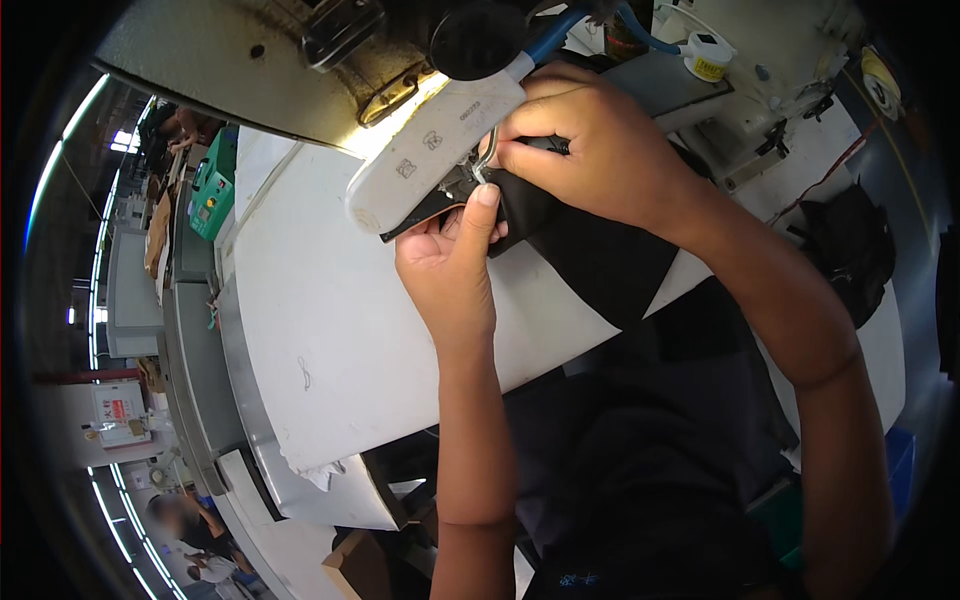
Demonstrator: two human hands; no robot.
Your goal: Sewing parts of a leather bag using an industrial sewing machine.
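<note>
Head view's got your left fingers (480,218) pinching black cloth (590,260), can't tell what your right fingers (530,165) grip, probably lining up at the sewing machine (420,165), so steady guiding next imo.

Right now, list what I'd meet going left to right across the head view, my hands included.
Green boxy control unit → bare left hand → bare right hand → small white rounded device beside a blue hose → crumpled black heap, probably cloth.
</note>
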